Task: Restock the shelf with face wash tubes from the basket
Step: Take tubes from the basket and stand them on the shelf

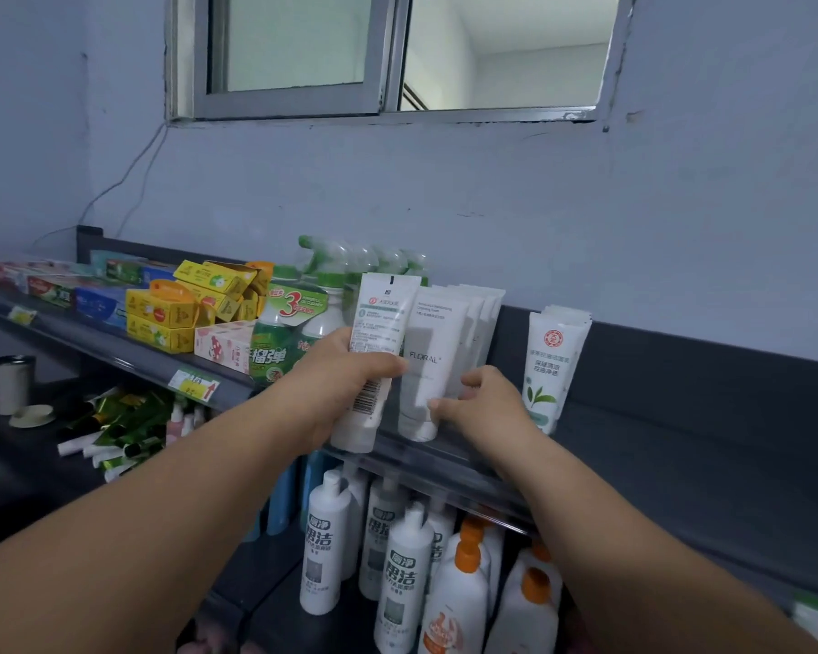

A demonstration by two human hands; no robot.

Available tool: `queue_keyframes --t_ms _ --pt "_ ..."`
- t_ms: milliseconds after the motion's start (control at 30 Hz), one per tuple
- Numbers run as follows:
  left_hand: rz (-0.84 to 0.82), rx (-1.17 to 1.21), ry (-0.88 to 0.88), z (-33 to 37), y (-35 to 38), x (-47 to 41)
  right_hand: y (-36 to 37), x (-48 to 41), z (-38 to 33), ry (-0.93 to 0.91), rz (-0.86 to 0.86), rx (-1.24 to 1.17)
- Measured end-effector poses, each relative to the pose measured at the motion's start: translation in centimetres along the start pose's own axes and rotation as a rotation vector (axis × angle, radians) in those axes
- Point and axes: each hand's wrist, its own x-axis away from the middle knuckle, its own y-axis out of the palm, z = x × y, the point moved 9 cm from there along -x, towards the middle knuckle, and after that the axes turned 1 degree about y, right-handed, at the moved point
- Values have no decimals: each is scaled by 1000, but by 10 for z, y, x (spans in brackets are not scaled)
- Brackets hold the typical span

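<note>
Tube in the centre of the frame is gripped round its middle by your left hand, cap down, barcode side toward you, slightly tilted, its cap in front of the shelf rail. Just right of it, your right hand pinches the lower part of the FLORAL tube, which fronts a row of like tubes standing cap down on the shelf. Tight on the left stand green spray bottles, and beyond them yellow boxes. A green-leaf tube stands apart at right. Below the shelf are white bottles and orange-capped bottles. Lower left shows loose tubes and a cup.
</note>
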Motion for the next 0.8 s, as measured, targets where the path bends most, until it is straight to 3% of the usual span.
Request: queue_keyframes --t_ms 167,333,433,700,800 --pt "-121 -18 52 13 41 5 -29 22 -15 -79 18 -59" --pt "-189 27 81 22 85 6 -44 45 -20 -62 -261 -299" --pt "-254 142 29 25 118 8 -59 53 -15 -60 -324 -333" --pt "-260 243 -29 23 193 9 -128 71 -6 -117 -193 -258" --pt "-378 326 -127 19 228 12 -155 74 10 -73 -150 -196"
